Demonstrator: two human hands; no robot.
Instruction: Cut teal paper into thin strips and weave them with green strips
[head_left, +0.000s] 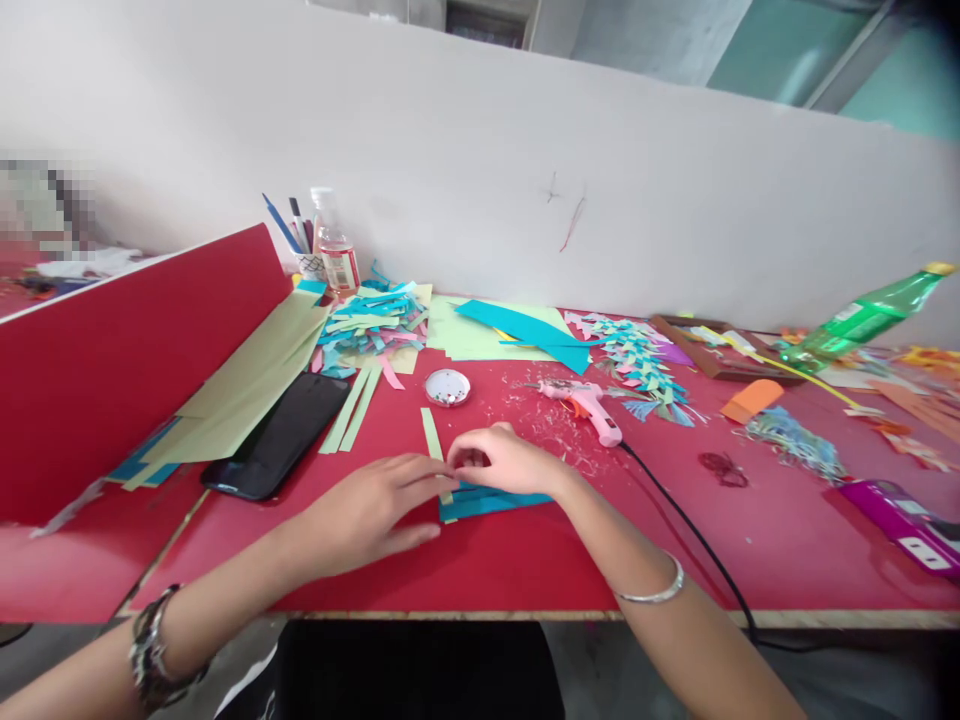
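Note:
My left hand (382, 505) reaches in over the table with its fingers stretched out, their tips meeting those of my right hand. Curled into a pinch, my right hand (510, 462) has its fingertips above a narrow light green paper strip (432, 434); whatever it may hold is hidden. That strip runs under both hands towards blue paper strips (495, 503), which lie flat beneath my right hand and wrist. Just beyond my fingers is a small round white dish (448, 387) with tiny pieces in it. A pink glue gun (585, 402) rests on its side to the right.
A black phone (279, 435) lies at left beside a red divider (142, 370). Cut paper strips (375, 325) are heaped behind, near a bottle (337, 250). The glue gun's black cord (697, 540) crosses the front edge. A green bottle (862, 320) leans at right, above a purple box (900, 525).

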